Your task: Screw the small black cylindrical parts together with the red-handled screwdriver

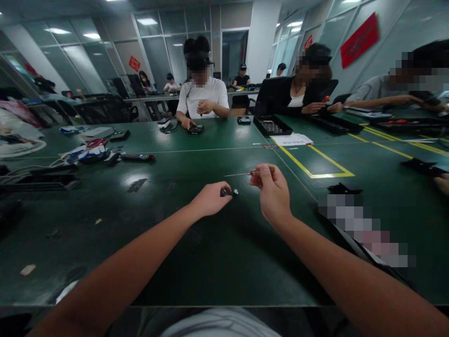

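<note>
My right hand (275,189) is closed round a slim screwdriver (238,175) with a clear red handle. Its thin metal shaft points left, above the table. To the left and lower, my left hand (212,199) is curled round a small black cylindrical part (223,192), mostly hidden by the fingers. Just right of those fingertips is a small shiny silver piece (235,192); whether it joins the black part I cannot tell. The screwdriver tip is apart from both pieces.
On the green table (210,262), a dark pen-like tool (137,157) and a pile of cables (93,152) lie at left. A black tray (271,125) and paper sheet (292,140) sit beyond my right hand. Co-workers, one in a white shirt (203,100), sit opposite.
</note>
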`<state>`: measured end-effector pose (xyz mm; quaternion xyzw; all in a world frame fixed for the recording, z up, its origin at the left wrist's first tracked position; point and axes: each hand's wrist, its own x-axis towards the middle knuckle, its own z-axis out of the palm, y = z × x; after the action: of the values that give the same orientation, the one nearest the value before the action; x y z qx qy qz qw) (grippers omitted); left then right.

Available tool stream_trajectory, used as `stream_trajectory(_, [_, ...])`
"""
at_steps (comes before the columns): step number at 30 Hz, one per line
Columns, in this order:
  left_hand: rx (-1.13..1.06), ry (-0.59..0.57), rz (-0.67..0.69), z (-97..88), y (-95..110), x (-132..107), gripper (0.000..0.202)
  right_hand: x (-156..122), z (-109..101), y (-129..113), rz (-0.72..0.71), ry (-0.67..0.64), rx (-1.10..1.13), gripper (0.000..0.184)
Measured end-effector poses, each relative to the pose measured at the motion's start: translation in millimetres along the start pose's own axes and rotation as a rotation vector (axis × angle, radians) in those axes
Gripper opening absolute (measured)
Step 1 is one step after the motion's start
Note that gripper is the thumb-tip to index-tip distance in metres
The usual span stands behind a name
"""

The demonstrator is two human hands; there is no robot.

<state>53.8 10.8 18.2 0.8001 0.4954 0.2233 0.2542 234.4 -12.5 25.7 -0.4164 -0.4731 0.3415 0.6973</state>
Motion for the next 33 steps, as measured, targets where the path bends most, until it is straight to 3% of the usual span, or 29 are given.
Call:
stream_trajectory(7, [0.253, -0.089, -0.02, 13.6, 4, 32, 0.034, -2, 0, 0, -0.005, -0.031, -0.025, 0.027])
stream_trajectory(15, [0.329, -0.111, 0.0, 7.7, -2, 43, 0.015, -4, 0, -2, -0.018, -0.053, -0.017, 0.024])
stream_trajectory(19, [0.228, -0.126, -0.025, -12.8, -16, 34, 0.02, -5, 2, -6, -0.001, -0.053, -0.005, 0.023])
stream_trajectory(24, [-0.181, -0.163, -0.242, -49.6, -38, 9, 0.027, -7, 4, -8, 0.005, -0.077, 0.005, 0.022])
stream_trajectory(29, [-0.613, -0.011, -0.427, -85.2, -67, -30, 0.037, -6, 4, -3, 0.016, -0.083, 0.021, 0.023])
stream_trajectory(33, [-0.744, 0.141, -0.498, -115.2, -93, -67, 0.037, -5, 3, 0, 0.033, -0.096, 0.024, 0.022])
